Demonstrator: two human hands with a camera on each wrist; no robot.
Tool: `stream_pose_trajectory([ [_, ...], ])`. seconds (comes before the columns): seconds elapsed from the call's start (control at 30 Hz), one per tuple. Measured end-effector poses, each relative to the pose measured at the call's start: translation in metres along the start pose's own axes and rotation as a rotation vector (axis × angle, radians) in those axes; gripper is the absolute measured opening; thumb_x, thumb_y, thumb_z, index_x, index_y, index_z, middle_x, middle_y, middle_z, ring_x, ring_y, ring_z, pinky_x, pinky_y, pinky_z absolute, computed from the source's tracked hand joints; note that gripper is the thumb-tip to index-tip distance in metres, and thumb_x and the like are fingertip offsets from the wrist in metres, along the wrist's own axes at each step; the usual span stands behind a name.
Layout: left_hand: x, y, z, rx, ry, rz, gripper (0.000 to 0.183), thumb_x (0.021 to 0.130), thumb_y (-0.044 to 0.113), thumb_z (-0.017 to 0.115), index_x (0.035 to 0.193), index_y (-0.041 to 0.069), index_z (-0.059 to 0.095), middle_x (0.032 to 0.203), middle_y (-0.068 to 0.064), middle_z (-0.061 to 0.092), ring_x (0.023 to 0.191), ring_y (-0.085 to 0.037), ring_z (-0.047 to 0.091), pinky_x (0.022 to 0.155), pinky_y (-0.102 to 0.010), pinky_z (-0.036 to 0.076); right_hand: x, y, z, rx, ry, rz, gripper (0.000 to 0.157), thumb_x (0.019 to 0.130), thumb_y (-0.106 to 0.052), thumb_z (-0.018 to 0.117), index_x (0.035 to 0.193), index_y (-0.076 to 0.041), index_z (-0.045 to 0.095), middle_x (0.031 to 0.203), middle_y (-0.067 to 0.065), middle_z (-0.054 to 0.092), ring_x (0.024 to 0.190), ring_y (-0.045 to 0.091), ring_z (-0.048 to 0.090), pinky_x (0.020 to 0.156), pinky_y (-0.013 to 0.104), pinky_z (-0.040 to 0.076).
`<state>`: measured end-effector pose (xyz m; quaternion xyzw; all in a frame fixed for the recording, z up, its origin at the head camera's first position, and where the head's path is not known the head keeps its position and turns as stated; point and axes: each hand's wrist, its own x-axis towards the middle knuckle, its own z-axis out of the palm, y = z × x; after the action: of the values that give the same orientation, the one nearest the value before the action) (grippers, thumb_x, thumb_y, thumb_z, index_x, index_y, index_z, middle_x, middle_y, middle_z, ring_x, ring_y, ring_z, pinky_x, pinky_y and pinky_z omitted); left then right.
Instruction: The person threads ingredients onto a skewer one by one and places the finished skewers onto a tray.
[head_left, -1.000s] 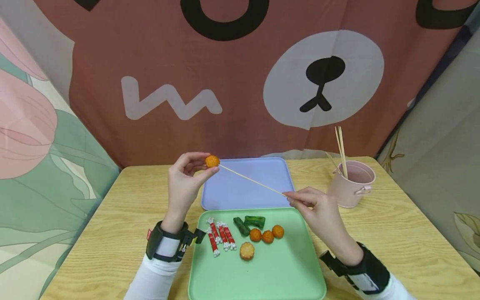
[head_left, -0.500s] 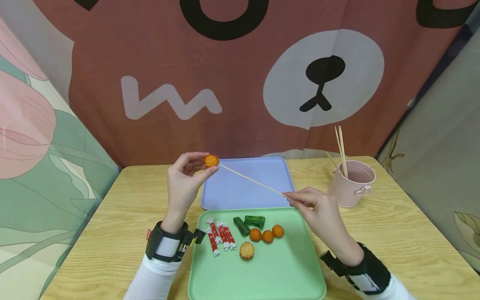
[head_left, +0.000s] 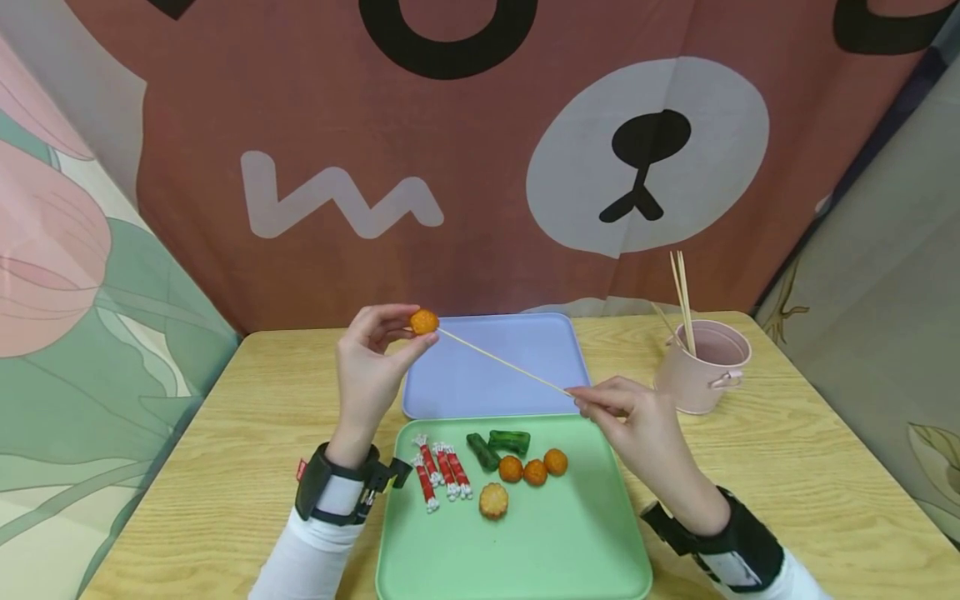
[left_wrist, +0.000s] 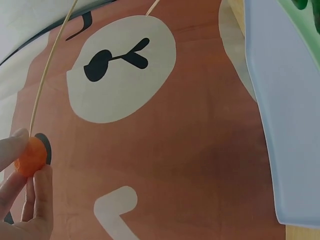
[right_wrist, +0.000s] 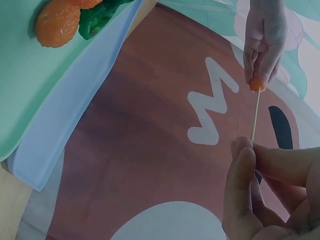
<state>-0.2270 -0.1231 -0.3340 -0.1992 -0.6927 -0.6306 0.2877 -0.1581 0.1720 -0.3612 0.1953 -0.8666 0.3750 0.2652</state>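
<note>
My left hand (head_left: 371,358) pinches an orange ball (head_left: 424,322) between thumb and fingers, raised at the left end of the blue tray (head_left: 495,367). A thin wooden skewer (head_left: 504,360) runs from the ball down to the right, its far end pinched by my right hand (head_left: 637,421). The skewer's tip meets the ball in the left wrist view; how deep it goes is hidden. Below the hands lies a green tray (head_left: 517,558) with several red-wrapped sticks (head_left: 442,473), two green pieces (head_left: 498,447), three orange balls (head_left: 535,472) and a round yellow piece (head_left: 493,502).
A pink bucket (head_left: 697,387) holding several skewers (head_left: 682,300) stands at the back right of the wooden table (head_left: 810,467). Behind the table hangs a brown cloth (head_left: 480,167) with a bear's face. The blue tray adjoins the green tray's far edge.
</note>
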Motion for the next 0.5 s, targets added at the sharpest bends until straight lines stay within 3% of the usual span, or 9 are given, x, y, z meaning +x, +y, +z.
stream_pose_trajectory([
  [0.23,-0.0009,-0.0009,0.0016,0.006,-0.001,0.014,0.035,0.073,0.005,0.08,0.105,0.001,0.069,0.103,-0.013,0.066,0.082,-0.013,0.065,0.077,-0.021,0.055,0.0001,-0.0016,-0.0045,-0.02,0.01,-0.004,0.028,0.072,0.01,0.075,0.093,-0.009,0.077,0.079,-0.002,0.071,0.07,0.006,0.063,0.059,0.01,0.05],
  [0.5,-0.0001,0.0006,-0.001,-0.075,-0.011,-0.07,0.034,0.079,0.004,0.075,0.111,-0.001,0.068,0.11,-0.017,0.068,0.088,-0.014,0.066,0.079,-0.02,0.055,0.002,-0.0018,-0.009,-0.018,0.028,-0.024,0.027,0.073,0.01,0.074,0.094,-0.008,0.077,0.08,-0.001,0.071,0.071,0.005,0.063,0.06,0.009,0.049],
])
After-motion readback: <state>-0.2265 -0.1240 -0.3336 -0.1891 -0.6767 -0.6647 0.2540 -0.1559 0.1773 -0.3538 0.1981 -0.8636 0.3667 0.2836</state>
